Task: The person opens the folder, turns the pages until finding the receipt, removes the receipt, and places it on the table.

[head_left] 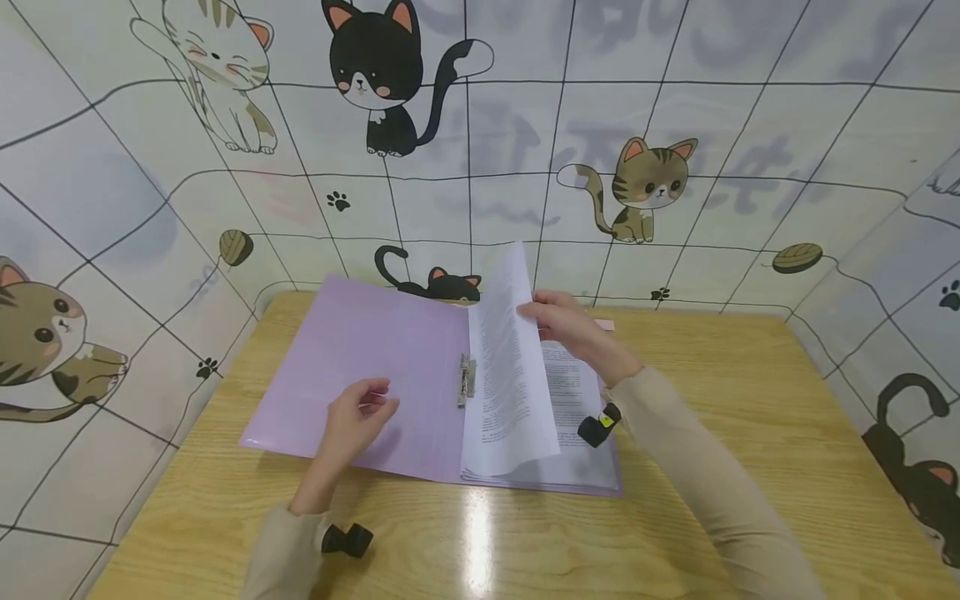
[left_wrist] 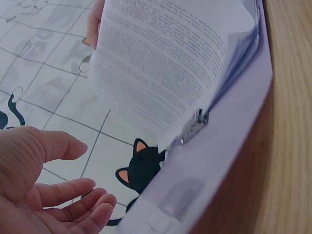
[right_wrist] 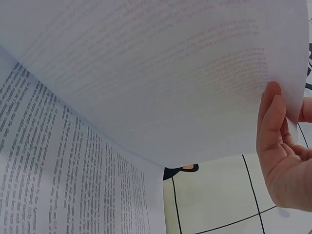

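Observation:
A purple folder (head_left: 375, 367) lies spread on the table, its cover turned to the left. Printed sheets (head_left: 577, 383) lie in its right half, with a metal clip (head_left: 467, 380) at their left edge by the spine. My right hand (head_left: 573, 329) pinches the outer edge of one raised sheet (head_left: 513, 375) between thumb and fingers; in the right wrist view that sheet (right_wrist: 185, 97) arches over the page below. Above the folder's cover hovers my left hand (head_left: 360, 423), fingers loosely bent and holding nothing. The left wrist view shows the thumb apart from the fingers.
The wooden table (head_left: 720, 400) extends on both sides of the folder. Behind it stands a wall (head_left: 517, 192) with cat drawings and grid lines. A pink tab (head_left: 606, 325) shows at the sheets' upper right. Each wrist carries a black strap-on piece (head_left: 347, 541).

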### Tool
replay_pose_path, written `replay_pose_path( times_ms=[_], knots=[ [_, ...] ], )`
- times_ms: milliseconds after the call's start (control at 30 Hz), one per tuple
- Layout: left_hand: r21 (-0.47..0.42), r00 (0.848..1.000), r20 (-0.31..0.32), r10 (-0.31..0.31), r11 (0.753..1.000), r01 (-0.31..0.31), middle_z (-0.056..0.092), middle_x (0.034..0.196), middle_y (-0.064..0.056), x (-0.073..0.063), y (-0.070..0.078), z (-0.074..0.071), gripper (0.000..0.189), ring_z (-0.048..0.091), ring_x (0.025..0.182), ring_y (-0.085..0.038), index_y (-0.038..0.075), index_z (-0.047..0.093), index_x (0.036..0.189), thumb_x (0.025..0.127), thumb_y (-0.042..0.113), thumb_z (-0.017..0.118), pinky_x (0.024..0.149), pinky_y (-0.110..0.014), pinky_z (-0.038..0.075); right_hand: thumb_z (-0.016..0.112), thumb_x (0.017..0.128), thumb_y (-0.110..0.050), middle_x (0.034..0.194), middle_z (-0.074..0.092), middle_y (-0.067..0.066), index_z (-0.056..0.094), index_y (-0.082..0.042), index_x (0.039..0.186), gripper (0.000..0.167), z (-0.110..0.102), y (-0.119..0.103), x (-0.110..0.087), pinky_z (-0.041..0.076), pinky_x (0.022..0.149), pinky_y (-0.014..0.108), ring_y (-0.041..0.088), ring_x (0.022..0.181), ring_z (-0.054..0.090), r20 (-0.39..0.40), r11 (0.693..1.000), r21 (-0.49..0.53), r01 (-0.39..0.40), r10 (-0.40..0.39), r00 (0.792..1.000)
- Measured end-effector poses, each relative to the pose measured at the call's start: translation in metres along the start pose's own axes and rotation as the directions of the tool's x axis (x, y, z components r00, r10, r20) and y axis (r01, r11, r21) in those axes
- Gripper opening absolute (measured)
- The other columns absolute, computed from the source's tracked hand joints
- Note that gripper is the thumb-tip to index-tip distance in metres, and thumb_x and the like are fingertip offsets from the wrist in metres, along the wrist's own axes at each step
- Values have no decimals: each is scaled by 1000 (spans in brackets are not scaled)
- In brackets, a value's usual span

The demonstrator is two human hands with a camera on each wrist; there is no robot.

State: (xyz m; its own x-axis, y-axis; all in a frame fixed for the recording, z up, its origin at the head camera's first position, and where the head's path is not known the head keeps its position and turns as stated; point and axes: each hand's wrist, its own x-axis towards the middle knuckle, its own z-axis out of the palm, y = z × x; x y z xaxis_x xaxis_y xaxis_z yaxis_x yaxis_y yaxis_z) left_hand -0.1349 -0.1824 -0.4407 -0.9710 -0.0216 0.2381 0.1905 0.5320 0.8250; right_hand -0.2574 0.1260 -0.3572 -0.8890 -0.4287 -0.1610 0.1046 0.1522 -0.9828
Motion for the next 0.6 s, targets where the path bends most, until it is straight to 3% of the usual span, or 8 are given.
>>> replay_pose_path(
  times_ms=[267,433,600],
  knots=[
    [-121,998,-6,66,990,-66,63,99,-23,8,30,13,27,62,86,-31,-11,62,104,79,-4,68,77,-38,53,51,93,-9,107,60,14,49,9,124,37,11,-3,4,53,71,29,15,80,63,-15,999,51,-13,14,1000],
    [-136,995,9,102,986,-100,63,98,-22,13,52,20,26,62,86,-30,-9,63,102,78,-2,70,78,-37,53,52,92,-10,107,60,15,49,8,125,38,17,-4,7,53,67,27,15,78,63,-26,998,62,-28,29,999],
    [-127,984,19,178,976,-175,63,96,-22,15,70,27,25,62,84,-31,-9,63,100,76,-4,70,75,-39,54,53,91,-10,102,61,11,51,7,119,33,22,-7,8,52,66,27,14,78,63,-18,998,64,-30,31,999]
  ],
)
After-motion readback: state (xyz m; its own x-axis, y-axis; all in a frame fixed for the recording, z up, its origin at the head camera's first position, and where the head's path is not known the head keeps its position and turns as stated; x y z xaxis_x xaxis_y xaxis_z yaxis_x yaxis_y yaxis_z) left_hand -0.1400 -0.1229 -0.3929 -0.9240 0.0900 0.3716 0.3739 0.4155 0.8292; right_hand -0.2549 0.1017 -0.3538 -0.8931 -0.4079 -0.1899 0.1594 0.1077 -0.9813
